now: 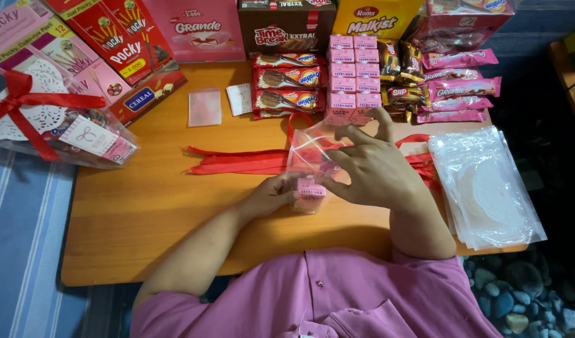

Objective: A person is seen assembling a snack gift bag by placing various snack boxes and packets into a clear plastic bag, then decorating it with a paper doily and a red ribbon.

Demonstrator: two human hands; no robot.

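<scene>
Fingers of the left hand [272, 195] pinch a small pink carton [310, 191] from its left side, while fingers of the right hand [369, 169] close on the clear plastic bag [307, 153] that rises above the carton; the carton sits at the bag's lower end, touching both hands, over the wooden surface [143, 206].

Just behind the hands lie red ribbons [237, 161], stretched left to right. Beyond them, a block of small pink cartons [350, 78] stands in two columns, with three brown-and-orange snack packs [289, 84] stacked to its left and dark wrapped snacks [400, 75] to its right. Four long pink wafer packs [460, 87] lie farther right. To the right of the right hand sits a pile of clear bags with white doilies [485, 188].

Left of the snack packs lie a small pink square bag [205, 106] and a white slip [240, 99]. Far left, a finished clear gift pack tied with a red bow [46, 116] rests by red and pink stick-biscuit boxes [112, 34]. Larger pink, brown and yellow boxes line the far edge.
</scene>
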